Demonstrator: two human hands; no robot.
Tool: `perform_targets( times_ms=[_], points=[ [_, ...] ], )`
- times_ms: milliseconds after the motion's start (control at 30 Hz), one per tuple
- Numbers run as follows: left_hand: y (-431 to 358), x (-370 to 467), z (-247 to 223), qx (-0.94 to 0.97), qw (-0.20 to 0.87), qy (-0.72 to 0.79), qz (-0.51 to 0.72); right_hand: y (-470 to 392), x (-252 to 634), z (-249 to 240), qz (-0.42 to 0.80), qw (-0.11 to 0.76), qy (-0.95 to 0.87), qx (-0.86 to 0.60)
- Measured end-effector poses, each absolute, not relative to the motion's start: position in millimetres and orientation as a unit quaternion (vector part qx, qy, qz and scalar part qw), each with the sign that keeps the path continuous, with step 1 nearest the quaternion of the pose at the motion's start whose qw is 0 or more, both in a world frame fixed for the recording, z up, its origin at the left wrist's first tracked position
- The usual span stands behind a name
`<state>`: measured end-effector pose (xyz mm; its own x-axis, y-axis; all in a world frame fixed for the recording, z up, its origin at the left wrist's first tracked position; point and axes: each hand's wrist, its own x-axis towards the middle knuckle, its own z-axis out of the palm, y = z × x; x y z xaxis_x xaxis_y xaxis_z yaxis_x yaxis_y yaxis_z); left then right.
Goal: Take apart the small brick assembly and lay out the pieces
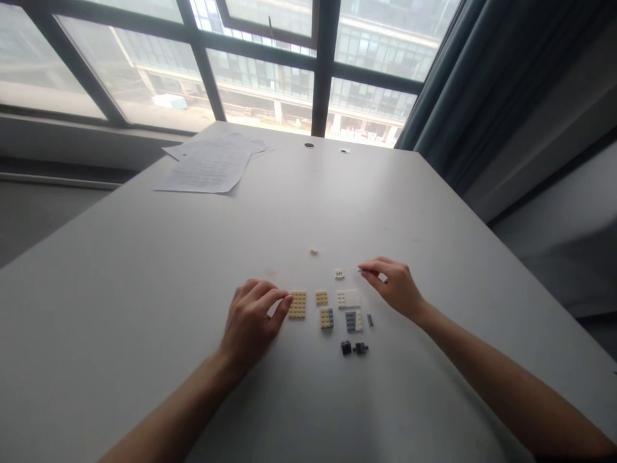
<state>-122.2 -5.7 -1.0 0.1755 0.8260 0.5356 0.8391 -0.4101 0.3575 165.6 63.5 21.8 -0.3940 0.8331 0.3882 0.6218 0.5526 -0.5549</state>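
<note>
My left hand (253,315) rests on the table, thumb and forefinger pinched at the left edge of a tan studded toy-brick plate (297,305). Held slightly above the table at the right, my right hand (395,286) pinches a small whitish brick piece (360,270); its exact shape is too small to tell. Between the hands lie a small tan plate (321,298), a tan and grey-blue plate (326,318), a white piece with studs on its left part (348,299), a grey wedge-shaped plate (350,321) beside a white strip, and a thin grey piece (370,320).
Two black pieces (353,348) lie nearest me. Farther off are a white piece (339,274) and a tiny cream piece (313,252). Printed papers (207,167) cover the far left of the white table (120,289); two round holes (309,145) sit near its far edge.
</note>
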Motion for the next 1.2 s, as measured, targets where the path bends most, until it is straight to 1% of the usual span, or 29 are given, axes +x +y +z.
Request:
perform_targets(
  times_ms=[133, 300, 433, 533, 667, 833, 1200],
  points=[
    [-5, -123, -2, -0.768, 0.015, -0.539, -0.344, 20, 205, 4, 0.154, 0.328, -0.825, -0.435],
    [-4, -124, -3, -0.771, 0.022, -0.542, -0.333, -6, 214, -10, 0.132, 0.312, -0.860, -0.383],
    [-4, -125, -4, -0.772, 0.026, -0.543, -0.329, -9, 213, -11, 0.136, 0.305, -0.864, -0.377],
    [-4, -126, -4, -0.772, 0.025, -0.543, -0.329, -8, 213, -9, 0.140, 0.299, -0.854, -0.403],
    [-4, -126, -4, -0.773, 0.029, -0.539, -0.333, -5, 212, -7, 0.159, 0.267, -0.838, -0.448],
    [-4, -124, -4, -0.774, 0.026, -0.538, -0.333, -2, 208, -3, 0.193, 0.237, -0.833, -0.461],
    [-4, -124, -3, -0.774, 0.019, -0.541, -0.329, -2, 203, -3, 0.193, 0.231, -0.841, -0.449]
  ],
)
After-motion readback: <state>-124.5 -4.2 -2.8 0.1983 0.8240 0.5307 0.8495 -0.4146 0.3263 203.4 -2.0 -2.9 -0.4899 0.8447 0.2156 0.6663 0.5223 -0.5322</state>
